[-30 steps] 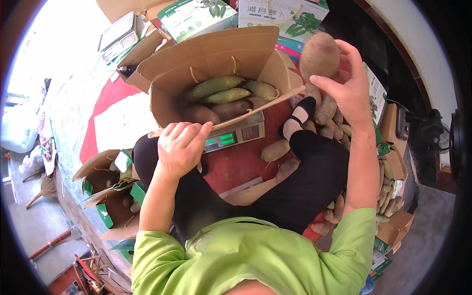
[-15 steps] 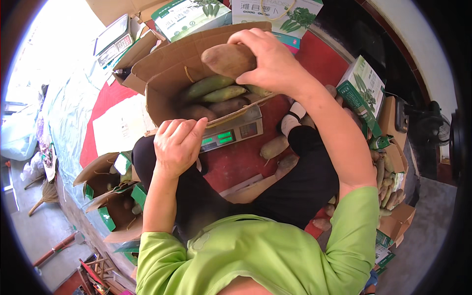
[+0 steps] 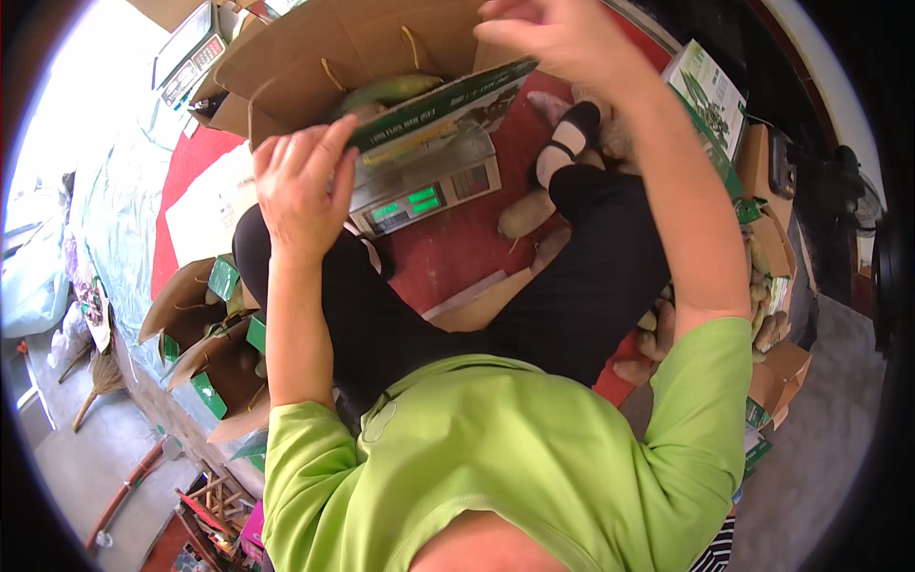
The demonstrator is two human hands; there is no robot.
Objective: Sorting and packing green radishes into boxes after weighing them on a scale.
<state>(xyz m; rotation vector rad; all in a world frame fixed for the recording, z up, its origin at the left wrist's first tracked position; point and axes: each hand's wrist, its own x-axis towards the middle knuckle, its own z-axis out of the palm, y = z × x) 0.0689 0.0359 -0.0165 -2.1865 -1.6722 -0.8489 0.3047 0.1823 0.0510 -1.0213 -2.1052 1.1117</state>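
Two bare hands are up at the cardboard box [image 3: 286,57] that sits on the weighing scale [image 3: 424,186]. The left hand [image 3: 300,186] is spread fairly wide, fingers loosely curved, its fingertips touching the near edge of the box's green printed flap [image 3: 448,100]; it grips nothing. The right hand [image 3: 562,38] hovers over the far right corner of the same box, fingers half open and empty, just above the flap's right end.

Inside the box, a green mango [image 3: 391,91] lies just behind the flap, between the two hands, and a brownish fruit shows partly under it. The scale below has a lit green display facing near, and stands on a red mat [image 3: 457,253] on the floor.

Black trouser legs [image 3: 591,286] stretch out from the person in the green shirt [image 3: 515,458], with a black and white shoe [image 3: 567,143] to the right of the scale. A loose brown fruit [image 3: 526,214] rests on the mat just beside that leg, and more are heaped at the right [image 3: 762,305]. Folded green and brown cartons [image 3: 205,334] stand at the near left, and a green and white carton [image 3: 710,95] lies at the far right. A second scale [image 3: 186,57] sits at the far left.
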